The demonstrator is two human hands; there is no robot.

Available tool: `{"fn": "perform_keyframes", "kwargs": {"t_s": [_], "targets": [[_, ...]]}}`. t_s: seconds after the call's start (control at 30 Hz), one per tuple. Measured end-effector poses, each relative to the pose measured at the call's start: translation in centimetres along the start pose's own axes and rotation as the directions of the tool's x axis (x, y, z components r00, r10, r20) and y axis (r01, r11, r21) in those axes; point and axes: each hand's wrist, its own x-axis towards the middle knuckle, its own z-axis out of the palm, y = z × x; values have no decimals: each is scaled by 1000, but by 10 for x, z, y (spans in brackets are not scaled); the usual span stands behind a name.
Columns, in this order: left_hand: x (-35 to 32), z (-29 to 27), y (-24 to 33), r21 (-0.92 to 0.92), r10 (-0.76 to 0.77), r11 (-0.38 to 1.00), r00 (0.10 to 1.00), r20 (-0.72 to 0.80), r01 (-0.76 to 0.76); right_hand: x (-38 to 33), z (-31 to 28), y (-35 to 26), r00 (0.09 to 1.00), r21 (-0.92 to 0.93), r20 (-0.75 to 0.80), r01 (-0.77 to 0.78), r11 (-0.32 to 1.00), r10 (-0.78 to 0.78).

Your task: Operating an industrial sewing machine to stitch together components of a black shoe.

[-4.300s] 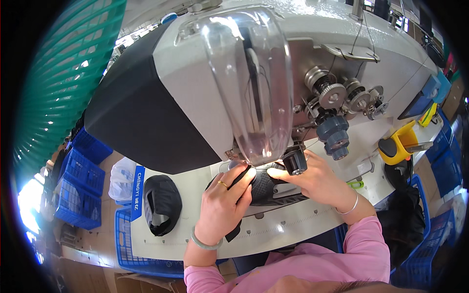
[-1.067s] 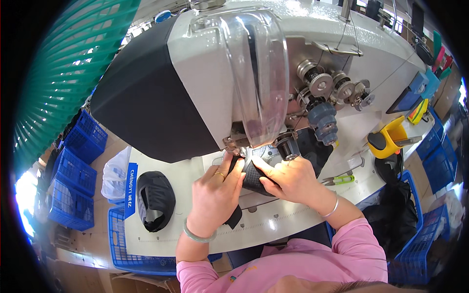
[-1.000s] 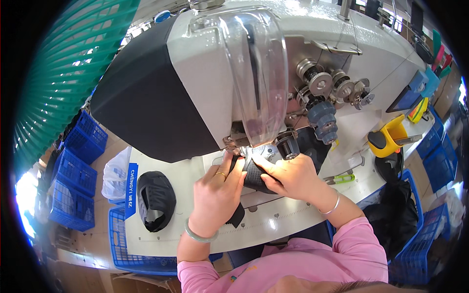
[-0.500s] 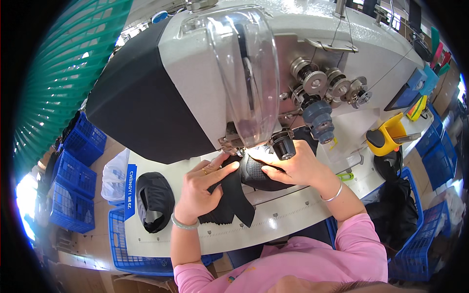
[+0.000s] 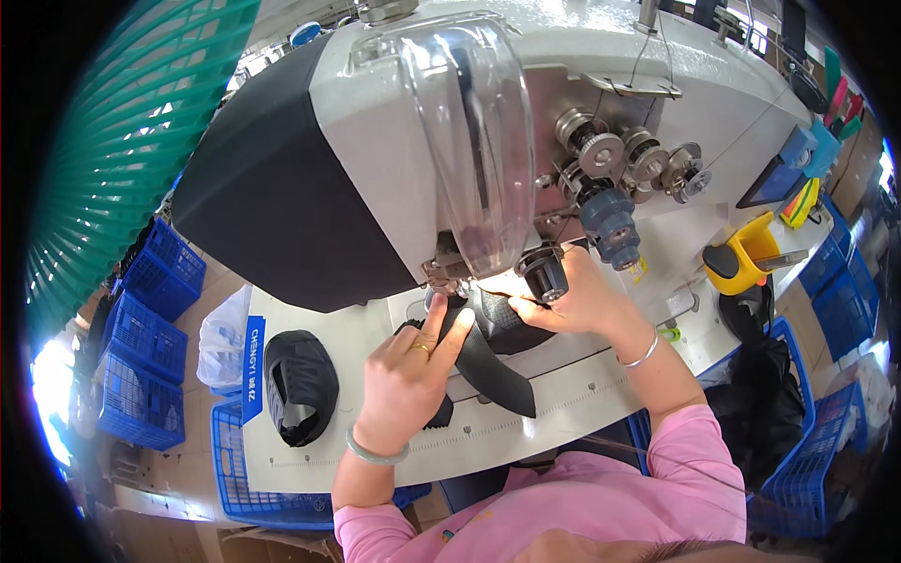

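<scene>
Our left hand (image 5: 405,375) and right hand (image 5: 572,300) pinch the black fabric piece (image 5: 488,352) under the sewing machine (image 5: 413,159); fingertips that near the needle risk a prick, we judge.

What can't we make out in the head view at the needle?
- Needle: hidden behind the clear guard.
- Right hand fingertips: tucked under a black knob.
- Black fabric: its far end runs under the machine head; the left hand covers part.
- Black stack: piece count too small to tell.
</scene>
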Motion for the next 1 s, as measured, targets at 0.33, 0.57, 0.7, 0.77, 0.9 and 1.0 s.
{"fn": "perform_keyframes", "kwargs": {"t_s": [0.33,0.57,0.7,0.77,0.9,1.0], "targets": [[3,-1,16,130,-61,990,998,10,59,-11,11,4,989,-21,-54,140,990,-141],[8,3,9,-301,-182,941,981,-63,156,-35,37,-4,969,-47,-72,232,972,-235],[14,0,3,-481,-329,836,943,-51,266,-26,28,-6,955,74,-211,229,971,-209],[12,2,3,-496,-370,816,927,-54,297,-25,20,-9,977,178,-149,177,968,-151],[13,6,6,-480,-376,826,923,-76,297,-27,20,-6,985,117,-39,170,978,-167],[12,7,8,-347,-247,918,961,-127,191,-24,21,-7,996,306,-5,89,948,-92]]}}
